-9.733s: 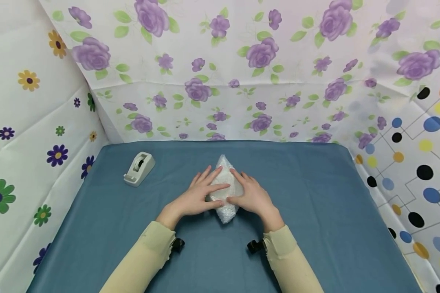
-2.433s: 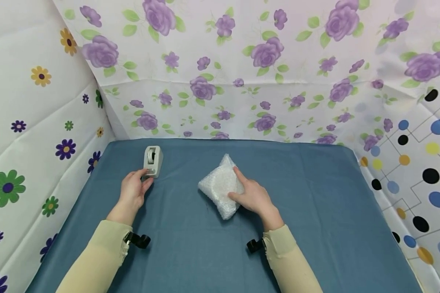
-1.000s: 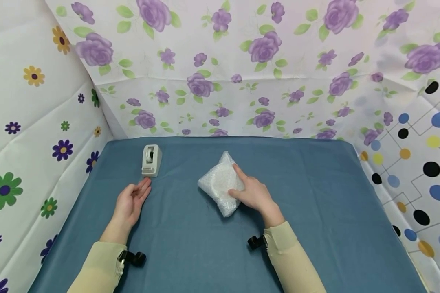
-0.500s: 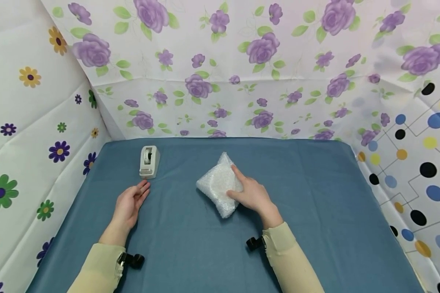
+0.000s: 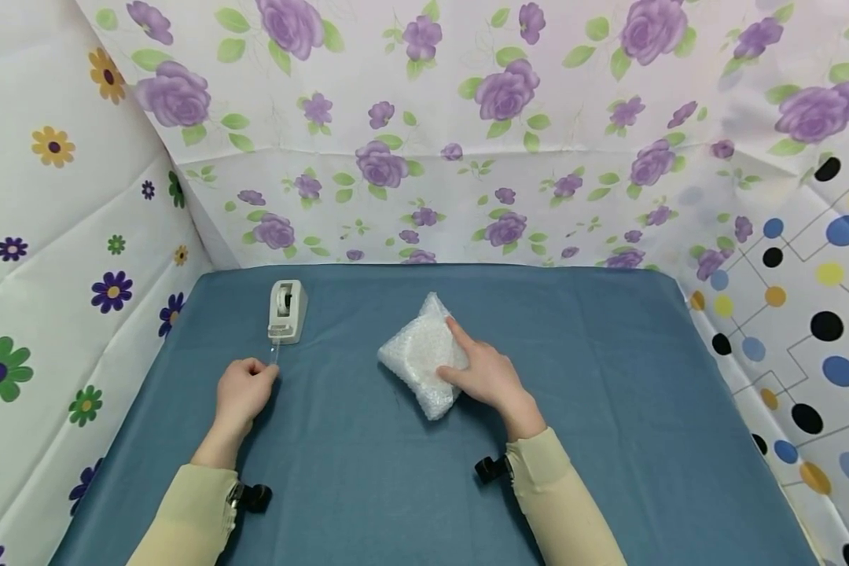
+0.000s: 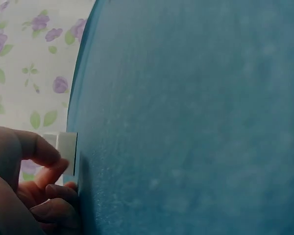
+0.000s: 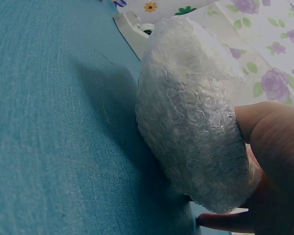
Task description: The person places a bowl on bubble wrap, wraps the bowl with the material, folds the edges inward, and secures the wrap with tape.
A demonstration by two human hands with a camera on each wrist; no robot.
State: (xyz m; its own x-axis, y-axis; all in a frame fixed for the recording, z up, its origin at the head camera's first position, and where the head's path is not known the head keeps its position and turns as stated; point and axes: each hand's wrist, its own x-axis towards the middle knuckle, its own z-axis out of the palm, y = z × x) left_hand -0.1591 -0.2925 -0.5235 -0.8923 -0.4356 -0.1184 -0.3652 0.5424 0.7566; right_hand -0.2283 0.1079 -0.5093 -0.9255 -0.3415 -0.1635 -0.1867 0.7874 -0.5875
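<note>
Near the left side of the table stands a white tape dispenser [image 5: 287, 314]. A short strip of clear tape [image 5: 274, 354] stretches from its front to my left hand [image 5: 244, 393], which pinches the end between thumb and index finger. In the left wrist view the curled fingers [image 6: 54, 169] partly cover the dispenser [image 6: 67, 147]; the tape is hard to make out there. A bubble-wrapped package [image 5: 417, 354] lies mid-table. My right hand [image 5: 491, 381] grips its right side, thumb on top; in the right wrist view other fingers reach round the edge of the bubble wrap [image 7: 191, 112].
A blue cloth [image 5: 368, 487] covers the table. Upright patterned sheets stand behind and at both sides, including the purple-flowered back sheet [image 5: 453, 196]. A small black camera [image 5: 255, 498] sits at the left wrist, another black camera [image 5: 491, 469] at the right.
The left hand first left the package, reached the dispenser and turned it straighter. Its fingers, extended half a second ago, now pinch tape pulled toward the person. The right hand stays on the package.
</note>
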